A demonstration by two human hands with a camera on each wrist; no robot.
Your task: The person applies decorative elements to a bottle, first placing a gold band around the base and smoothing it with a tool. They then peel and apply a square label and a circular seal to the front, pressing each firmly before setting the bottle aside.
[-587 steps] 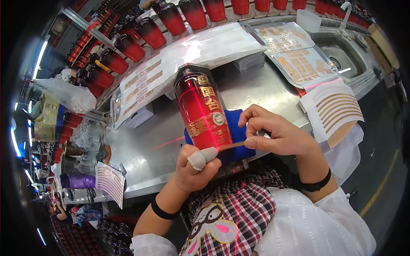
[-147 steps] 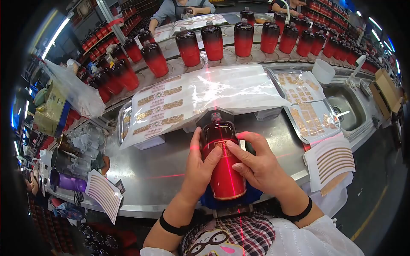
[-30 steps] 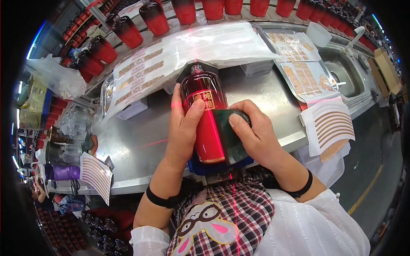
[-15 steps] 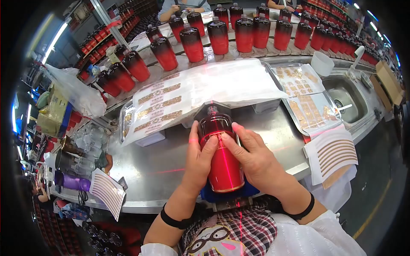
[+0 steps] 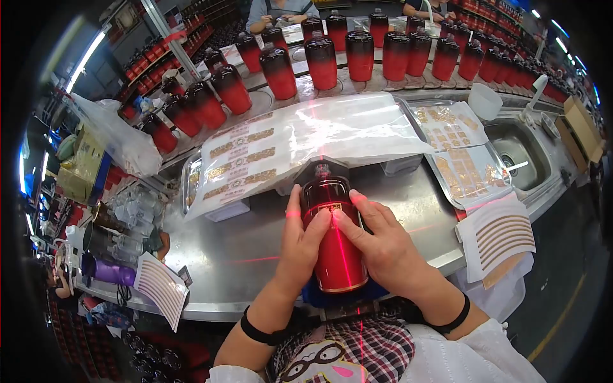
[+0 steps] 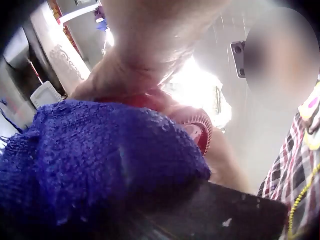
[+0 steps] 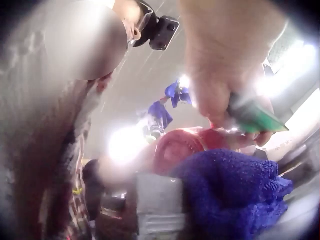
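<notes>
A glossy bottle, dark above and red below, leans toward the person in the head view (image 5: 340,258). Both thumbs press at a small gold-framed label (image 5: 330,208) on its front. The left hand (image 5: 299,249) grips the bottle's left side, fingers along it. On the opposite side, the right hand (image 5: 393,255) holds the bottle, its index finger near the shoulder. In the right wrist view, a green piece (image 7: 262,120) is tucked among the right hand's fingers. Blue cloth (image 6: 105,155) lies under the bottle, whose round base (image 7: 172,150) shows above it.
Behind the bottle, a white sheet (image 5: 357,127) with printed gold pieces covers a tray. Trays of gold cutouts (image 5: 469,172) and a sink (image 5: 520,156) are at right. Curved strips on paper (image 5: 501,242) hang at the table edge. Several red bottles (image 5: 320,64) line the conveyor.
Since one second ago, the green piece has left the bottle's front and the right thumb has come to the label. The head view has tilted up. Earliest, a brown strip stretched between the hands.
</notes>
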